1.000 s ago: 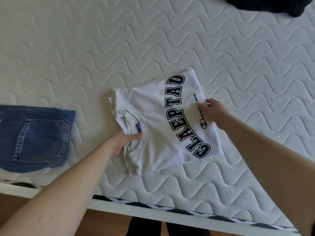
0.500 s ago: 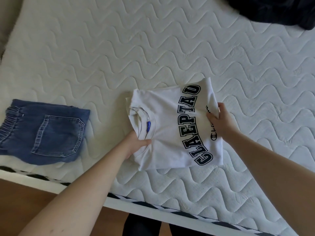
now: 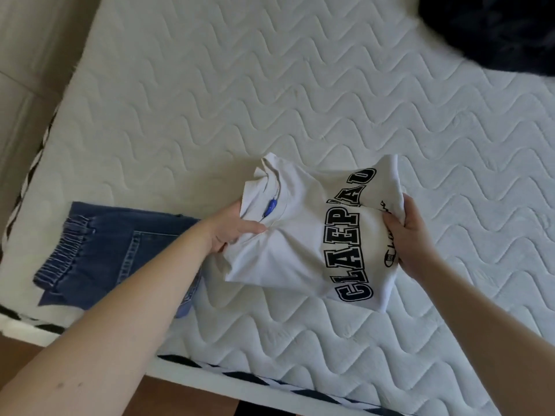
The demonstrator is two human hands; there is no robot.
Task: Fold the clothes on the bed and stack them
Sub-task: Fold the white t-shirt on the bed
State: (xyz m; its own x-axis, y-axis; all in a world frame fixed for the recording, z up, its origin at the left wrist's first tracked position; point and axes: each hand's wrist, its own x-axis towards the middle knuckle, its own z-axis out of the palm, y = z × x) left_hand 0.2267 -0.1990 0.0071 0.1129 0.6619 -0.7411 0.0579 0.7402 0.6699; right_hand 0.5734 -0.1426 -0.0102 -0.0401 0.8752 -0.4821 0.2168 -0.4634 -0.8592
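A folded white T-shirt point(image 3: 303, 235) with dark block letters is lifted a little above the mattress point(image 3: 270, 100), sagging in the middle. My left hand point(image 3: 231, 229) grips its collar edge, thumb on top near the blue neck tag. My right hand point(image 3: 411, 232) grips the opposite edge beside the small logo. Folded blue jeans point(image 3: 114, 250) lie flat on the mattress to the left, partly under my left forearm, back pocket facing up.
A dark garment point(image 3: 495, 28) lies heaped at the far right corner of the bed. The mattress's near edge has black-and-white trim point(image 3: 270, 382); wooden floor shows below it. A pale wall or headboard point(image 3: 33, 55) borders the left side.
Both hands have closed on the shirt's two edges and raised it off the mattress, carrying it leftward toward the jeans. The shirt now bunches between the hands.
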